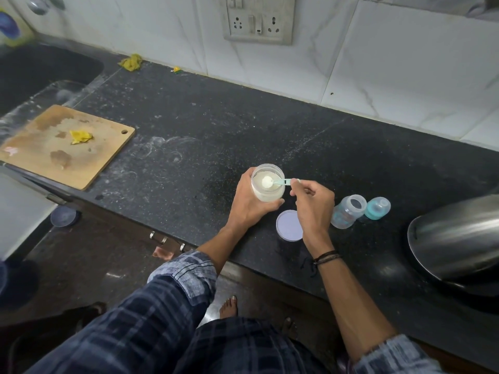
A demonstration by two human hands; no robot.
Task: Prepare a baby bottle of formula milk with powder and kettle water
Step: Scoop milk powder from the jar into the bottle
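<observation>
Black speckled stone forms the desk (216, 125), and the task's things sit in a group toward its near edge, right of centre. The left hand (248, 203) grips a clear powder jar (267, 186) from the side, with the fingers wrapped round its far wall and the thumb across its near wall. The jar stands open on the desk and is partly filled with pale formula powder. The right hand (310, 201) pinches the teal handle of a small measuring scoop (279, 181) between thumb and curled fingers. The scoop's bowl sits over the jar's mouth, heaped with powder.

The jar's round lid (289, 225) lies flat on the desk just in front of the jar, partly hidden under the right wrist. To the right of that hand stands a clear baby bottle (348, 211) with blue print, its mouth uncovered. A teal teat collar (377, 208) lies just beside it on the far side. A steel kettle (456, 238) fills the right edge, cut off by the frame.

Well apart on the left, a wooden cutting board (64, 147) carries a yellow scrap (80, 136). A dark sink (40, 71) lies behind the board. A socket panel (258, 20) is set in the white tiled wall.
</observation>
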